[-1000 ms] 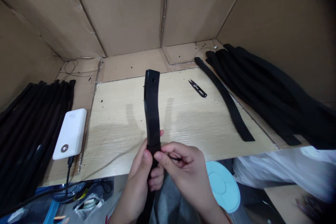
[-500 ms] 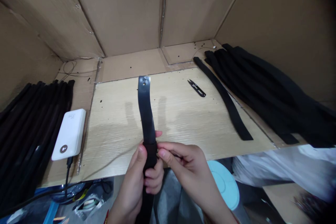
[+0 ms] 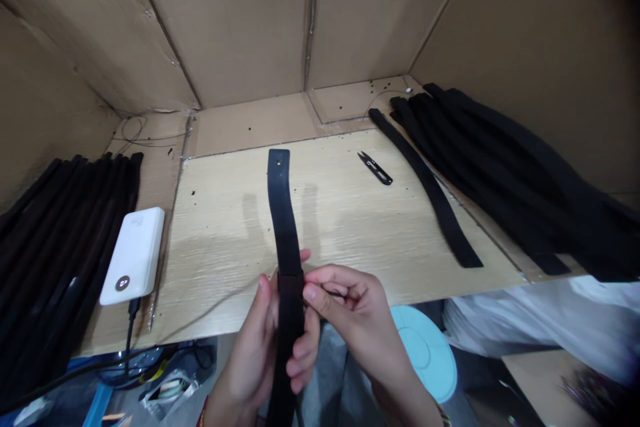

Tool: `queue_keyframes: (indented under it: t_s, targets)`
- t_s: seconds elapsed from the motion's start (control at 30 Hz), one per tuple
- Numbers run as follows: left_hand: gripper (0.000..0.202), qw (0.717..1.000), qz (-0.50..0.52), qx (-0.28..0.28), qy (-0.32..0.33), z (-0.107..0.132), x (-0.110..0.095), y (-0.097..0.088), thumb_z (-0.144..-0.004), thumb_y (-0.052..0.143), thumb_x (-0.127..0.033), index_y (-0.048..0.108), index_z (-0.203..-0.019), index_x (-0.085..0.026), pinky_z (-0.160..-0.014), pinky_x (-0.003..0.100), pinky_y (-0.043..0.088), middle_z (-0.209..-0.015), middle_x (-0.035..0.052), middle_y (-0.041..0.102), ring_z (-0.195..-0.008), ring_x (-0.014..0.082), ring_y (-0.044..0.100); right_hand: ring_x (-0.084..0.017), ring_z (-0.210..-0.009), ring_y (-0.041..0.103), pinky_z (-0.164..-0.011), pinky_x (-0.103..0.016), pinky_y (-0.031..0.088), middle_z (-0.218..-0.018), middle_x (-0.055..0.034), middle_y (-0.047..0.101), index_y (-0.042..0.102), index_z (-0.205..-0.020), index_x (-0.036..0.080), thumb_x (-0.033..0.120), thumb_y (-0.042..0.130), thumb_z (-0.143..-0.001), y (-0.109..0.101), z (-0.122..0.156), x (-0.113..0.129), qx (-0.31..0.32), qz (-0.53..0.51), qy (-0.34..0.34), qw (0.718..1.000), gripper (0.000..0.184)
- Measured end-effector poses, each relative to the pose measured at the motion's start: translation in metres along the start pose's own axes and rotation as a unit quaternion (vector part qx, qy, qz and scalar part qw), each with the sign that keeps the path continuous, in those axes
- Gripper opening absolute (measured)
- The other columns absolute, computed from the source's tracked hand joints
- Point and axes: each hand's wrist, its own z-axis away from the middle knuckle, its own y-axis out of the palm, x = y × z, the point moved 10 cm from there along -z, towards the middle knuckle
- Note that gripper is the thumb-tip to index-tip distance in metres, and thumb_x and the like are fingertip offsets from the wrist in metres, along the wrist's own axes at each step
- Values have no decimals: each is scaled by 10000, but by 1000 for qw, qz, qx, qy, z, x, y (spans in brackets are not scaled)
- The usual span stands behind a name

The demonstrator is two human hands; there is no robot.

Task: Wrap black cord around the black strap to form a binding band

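A long black strap (image 3: 284, 213) stands up from my hands over the board, with a small hole near its smooth far end. Its lower part is covered by a matte black fabric sleeve (image 3: 290, 327). My left hand (image 3: 255, 340) cradles the sleeved part, fingers curled around from behind and the thumb raised off the front. At the sleeve's right edge, near its upper end, my right hand (image 3: 360, 320) pinches with thumb and forefinger. A thin dark strand shows by its curled fingers. What lies exactly between the fingertips is hidden.
Black thread snips (image 3: 375, 168) and a single black strip (image 3: 430, 193) lie right of centre. Piles of black strips lie at the right (image 3: 480, 167) and left (image 3: 75, 213). A white power bank (image 3: 134, 253) with a cable sits left. Cardboard walls (image 3: 240, 20) enclose the board.
The strap has shifted slightly right and turned, so the glare on its far end is gone. My left thumb has lifted off the sleeve. My right hand keeps its pinch.
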Motion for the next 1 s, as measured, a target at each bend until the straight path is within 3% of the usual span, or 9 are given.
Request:
queue_keyframes:
  t_s: [0.13, 0.27, 0.43, 0.57, 0.8, 1.0]
  targets:
    - [454, 992, -80, -96, 0, 2, -4, -12, -958, 424, -548, 438, -1241, -194, -464, 174, 427, -669, -18, 538, -487, 78, 485, -182, -400, 615, -323, -202, 469, -537, -15, 628, 552, -913, 127, 435, 703, -836, 11, 2, -15, 50, -88, 44, 994, 351]
    - [340, 968, -163, -184, 59, 7, -19, -18, -958, 468, -506, 443, -1058, -182, -448, 155, 376, -660, -33, 526, -472, 54, 467, -181, -371, 599, -308, -202, 470, -528, 3, 611, 536, -865, 133, 427, 723, -823, 9, 2, -14, 43, -104, 26, 993, 351]
    - [339, 958, -236, -156, 54, 5, -18, -10, -929, 528, -508, 407, -1005, -201, -392, 147, 330, -616, -61, 477, -433, 45, 390, -193, -408, 629, -379, -223, 532, -529, -13, 628, 542, -885, 126, 471, 680, -854, 9, 2, -7, 39, -63, 25, 997, 373]
    - [287, 955, -251, -154, 44, 6, -18, -12, -957, 502, -458, 393, -1037, -205, -445, 145, 351, -621, -63, 469, -469, 39, 405, -188, -419, 635, -394, -222, 536, -544, -15, 639, 544, -898, 127, 468, 688, -844, 9, 2, -7, 46, -70, 30, 996, 374]
    - [380, 983, -134, -108, 58, 5, -15, -4, -930, 559, -407, 306, -1173, -260, -431, 133, 300, -647, -75, 431, -482, 35, 351, -145, -473, 647, -461, -203, 537, -604, -37, 670, 643, -897, 106, 361, 729, -826, 2, 2, -4, 22, -48, 12, 999, 279]
    - [494, 992, -72, -79, 61, 8, -13, 2, -901, 577, -431, 225, -1222, -300, -401, 113, 300, -655, -74, 424, -481, 43, 335, -108, -516, 634, -504, -182, 521, -692, -41, 695, 700, -827, 129, 280, 819, -721, -1, -5, -12, 11, -92, 33, 995, 219]
